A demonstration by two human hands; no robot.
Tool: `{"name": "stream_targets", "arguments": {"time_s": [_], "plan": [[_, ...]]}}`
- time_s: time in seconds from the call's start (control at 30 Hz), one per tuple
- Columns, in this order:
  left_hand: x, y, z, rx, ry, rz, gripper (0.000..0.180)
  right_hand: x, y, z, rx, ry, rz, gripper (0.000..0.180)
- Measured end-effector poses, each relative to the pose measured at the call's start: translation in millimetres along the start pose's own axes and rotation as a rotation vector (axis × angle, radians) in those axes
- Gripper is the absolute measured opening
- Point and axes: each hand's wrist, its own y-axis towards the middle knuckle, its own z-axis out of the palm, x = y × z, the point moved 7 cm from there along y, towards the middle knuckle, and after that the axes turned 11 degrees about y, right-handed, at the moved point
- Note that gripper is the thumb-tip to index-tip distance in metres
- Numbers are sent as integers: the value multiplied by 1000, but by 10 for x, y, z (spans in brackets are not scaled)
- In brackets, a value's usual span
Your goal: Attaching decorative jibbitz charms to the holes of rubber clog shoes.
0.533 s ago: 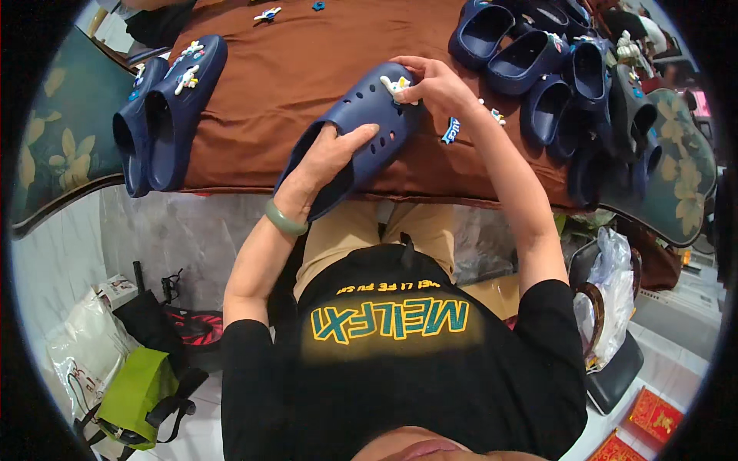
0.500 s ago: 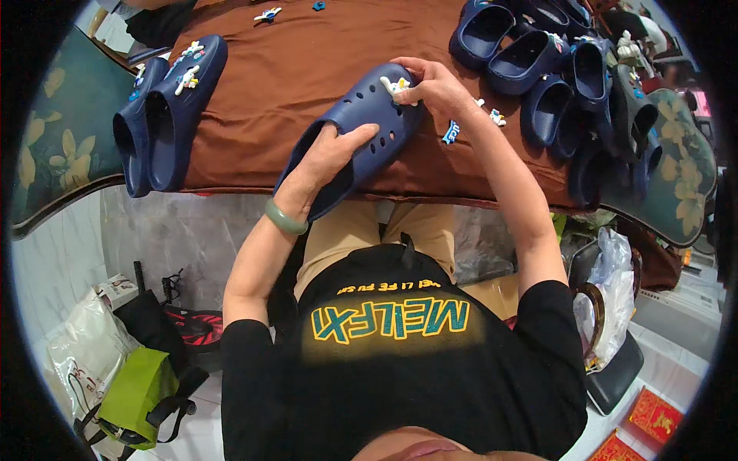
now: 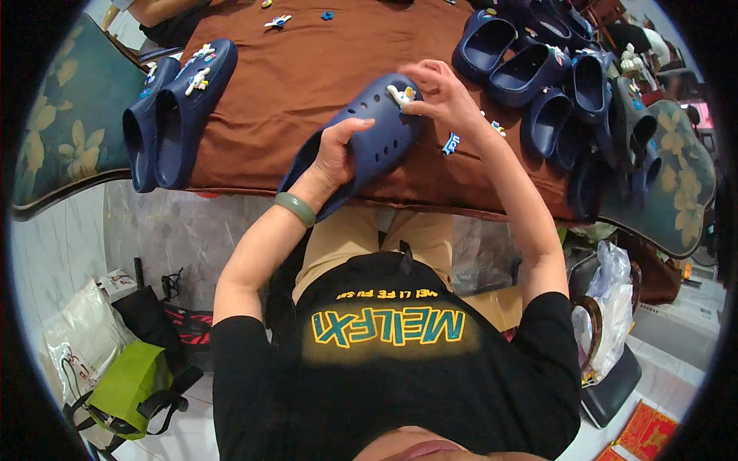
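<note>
A dark blue clog [image 3: 382,129] with round holes is held at a slant over the table's near edge. My left hand [image 3: 334,156] grips it, thumb on the upper and the other fingers hidden inside the opening. A white cartoon-shaped shoe charm [image 3: 400,96] sits at the toe. Over that toe is my right hand [image 3: 446,96], its bent fingers raised off the clog and slightly blurred. The right thumb tip is at the charm's edge; whether it touches cannot be made out. A blue lettered charm [image 3: 451,143] and a small white charm [image 3: 497,129] lie beside my right forearm.
A pair of charmed blue clogs [image 3: 192,104] stands at the left. Several more clogs [image 3: 526,73] crowd the right side of the brown cloth [image 3: 269,115]. Loose charms [image 3: 278,22] lie at the far edge. Another person's arm [image 3: 157,9] shows at upper left.
My right fingers have lifted from the clog's toe, where they were wrapped round it. The clog has tilted a little in my left hand. The whole view has shifted slightly.
</note>
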Motion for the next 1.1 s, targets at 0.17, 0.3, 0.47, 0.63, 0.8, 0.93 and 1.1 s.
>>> {"name": "stream_targets", "arguments": {"time_s": [0.17,0.3,0.47,0.63,0.8,0.93,1.1], "plan": [[26,-3,-13,-2,18,12,54,359,-17,74,-46,-651,-372,29],[35,-10,-15,-123,41,55,45,99,-42,212,-202,-491,-162,27],[30,76,-94,-163,54,42,38,-69,-37,158,-395,-331,14,27],[12,107,-167,-206,99,-15,43,-274,-108,-214,-453,41,55,29],[-14,151,-282,-189,131,-29,40,-162,-747,-489,-363,-387,239,24],[-70,117,-226,-203,167,-46,34,-272,-1006,-280,-311,-652,454,31],[-196,-68,5,-247,164,9,40,-518,-1079,-233,-443,-440,279,26]]}}
